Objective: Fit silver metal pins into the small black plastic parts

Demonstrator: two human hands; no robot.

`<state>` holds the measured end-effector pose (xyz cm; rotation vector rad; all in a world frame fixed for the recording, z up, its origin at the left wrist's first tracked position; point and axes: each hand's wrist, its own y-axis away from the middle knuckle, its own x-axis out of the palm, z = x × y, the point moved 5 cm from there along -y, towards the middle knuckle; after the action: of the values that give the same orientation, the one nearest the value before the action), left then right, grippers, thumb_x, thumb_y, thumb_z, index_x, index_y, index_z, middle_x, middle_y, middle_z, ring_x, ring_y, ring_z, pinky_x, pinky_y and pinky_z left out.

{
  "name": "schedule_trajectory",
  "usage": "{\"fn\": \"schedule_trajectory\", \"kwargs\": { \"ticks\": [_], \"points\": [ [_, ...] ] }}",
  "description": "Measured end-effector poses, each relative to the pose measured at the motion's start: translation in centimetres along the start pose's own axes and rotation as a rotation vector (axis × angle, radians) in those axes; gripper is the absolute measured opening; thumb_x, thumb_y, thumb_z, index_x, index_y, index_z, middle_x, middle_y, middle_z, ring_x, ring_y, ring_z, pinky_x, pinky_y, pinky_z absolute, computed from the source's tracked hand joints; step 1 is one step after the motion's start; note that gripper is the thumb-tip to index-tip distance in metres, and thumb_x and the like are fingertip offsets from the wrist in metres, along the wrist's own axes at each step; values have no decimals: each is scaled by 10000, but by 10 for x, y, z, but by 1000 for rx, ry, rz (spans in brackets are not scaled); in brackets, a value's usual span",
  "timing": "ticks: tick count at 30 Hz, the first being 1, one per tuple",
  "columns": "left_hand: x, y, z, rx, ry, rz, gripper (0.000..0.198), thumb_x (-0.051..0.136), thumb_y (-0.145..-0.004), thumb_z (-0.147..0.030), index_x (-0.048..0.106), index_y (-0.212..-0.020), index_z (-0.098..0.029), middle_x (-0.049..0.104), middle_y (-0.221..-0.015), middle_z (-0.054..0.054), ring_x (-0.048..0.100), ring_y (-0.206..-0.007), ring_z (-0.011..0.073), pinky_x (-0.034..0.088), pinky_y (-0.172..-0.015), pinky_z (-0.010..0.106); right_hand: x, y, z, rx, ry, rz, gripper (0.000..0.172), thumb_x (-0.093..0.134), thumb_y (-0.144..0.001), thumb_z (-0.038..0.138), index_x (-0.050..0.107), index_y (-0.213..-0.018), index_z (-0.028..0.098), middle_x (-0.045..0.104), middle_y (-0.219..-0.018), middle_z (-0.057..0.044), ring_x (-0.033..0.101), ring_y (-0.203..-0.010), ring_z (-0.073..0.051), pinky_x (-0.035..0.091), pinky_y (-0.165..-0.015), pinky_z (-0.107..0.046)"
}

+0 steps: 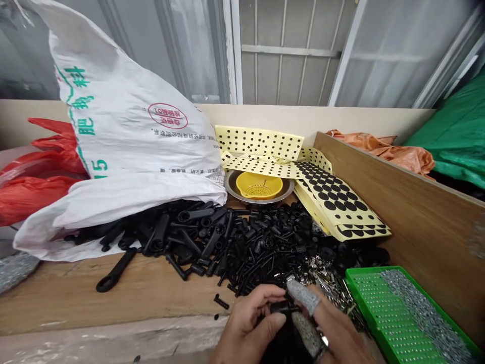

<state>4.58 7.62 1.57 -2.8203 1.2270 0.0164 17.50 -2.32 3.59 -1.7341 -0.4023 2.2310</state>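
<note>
1. The left hand (246,323) was low in the middle of the view, just above the wooden table (113,293). Its thumb and fingers were bent in and pinched a small black part (279,306).
2. The right hand (333,333) was right beside the left hand and touched the same small black part from the other side. So both hands held that part between them, near the front edge of the table.
3. Two fingers of the right hand wore grey finger covers (303,297).
4. Just behind the hands lay a big pile of black plastic parts (242,237). Some were long with a ring at one end, and many were short and round.
5. One long black handle (113,270) lay by itself on the wood, to the left of the pile.
6. A heap of small shiny metal bits (326,283) sat near the right hand, touching the black pile.
7. A green tray (369,298) stood on the right, with a grey strip of tiny metal pieces in it.
8. A big white sack (125,151) lay on its side behind the pile, and black parts spilled out of its mouth.
9. Further back, a yellow strainer (259,185) sat inside a metal bowl (231,184).
10. Yellow sheets with black dots (333,197) leaned beside the bowl.
11. A red bag (34,177) lay far left.
</note>
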Motion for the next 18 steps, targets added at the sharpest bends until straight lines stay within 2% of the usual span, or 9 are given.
{"fn": "schedule_trajectory", "kwargs": {
  "ticks": [2, 4, 6, 8, 11, 15, 18],
  "points": [
    [3, 2, 2, -47, 147, 8, 273, 606, -818, -373, 610, -1052, -233, 676, -993, 41, 613, -886, 187, 461, -764, 266, 0, 6, -5, -16, -23, -13, 720, 427, -659, 32, 347, -1327, 288, 586, -1264, -57, 614, -1065, -218, 551, -803, -302],
    [5, 4, 3, -65, 181, 32, 292, 605, -818, -415, 617, -1044, -231, 684, -978, 38, 618, -875, 182, 464, -751, 255, -1, 9, -9, -32, -38, -8, 662, 452, -683, 54, 391, -1297, 296, 599, -1248, -49, 606, -1076, -239, 535, -834, -330],
    [5, 6, 2, -55, 81, 40, 292, 590, -821, -429, 636, -1032, -233, 687, -917, 29, 616, -811, 175, 466, -720, 251, 2, 10, -10, -60, -43, 37, 550, 486, -711, 88, 471, -1218, 298, 635, -1196, -40, 629, -1033, -245, 537, -817, -325],
    [2, 7, 1, -37, -100, -1, 267, 591, -817, -418, 665, -1005, -244, 679, -862, 19, 600, -781, 176, 458, -711, 250, 7, 12, -11, -94, -41, 102, 452, 522, -735, 134, 518, -1158, 296, 662, -1153, -34, 652, -983, -239, 545, -782, -303],
    [-1, 9, -2, 7, -271, -20, 233, 586, -819, -410, 694, -963, -261, 666, -806, 6, 582, -756, 173, 439, -696, 236, 10, 14, -11, -106, -2, 120, 437, 545, -759, 186, 513, -1188, 263, 657, -1169, -62, 648, -994, -249, 541, -786, -303],
    [2, 11, -4, 57, -234, 37, 278, 566, -830, -458, 701, -957, -251, 617, -703, -4, 526, -625, 141, 409, -588, 213, 2, 8, -1, -101, -44, 97, 340, 516, -768, 141, 571, -1078, 271, 686, -1095, -38, 658, -941, -218, 519, -793, -281],
    [4, 13, 0, 40, -116, 43, 284, 584, -824, -469, 699, -987, -267, 612, -757, 6, 542, -681, 147, 424, -620, 217, -8, 0, 9, -88, -151, 93, 321, 510, -765, 140, 581, -1045, 282, 691, -1056, -14, 653, -926, -199, 509, -796, -259]
  ]
}}
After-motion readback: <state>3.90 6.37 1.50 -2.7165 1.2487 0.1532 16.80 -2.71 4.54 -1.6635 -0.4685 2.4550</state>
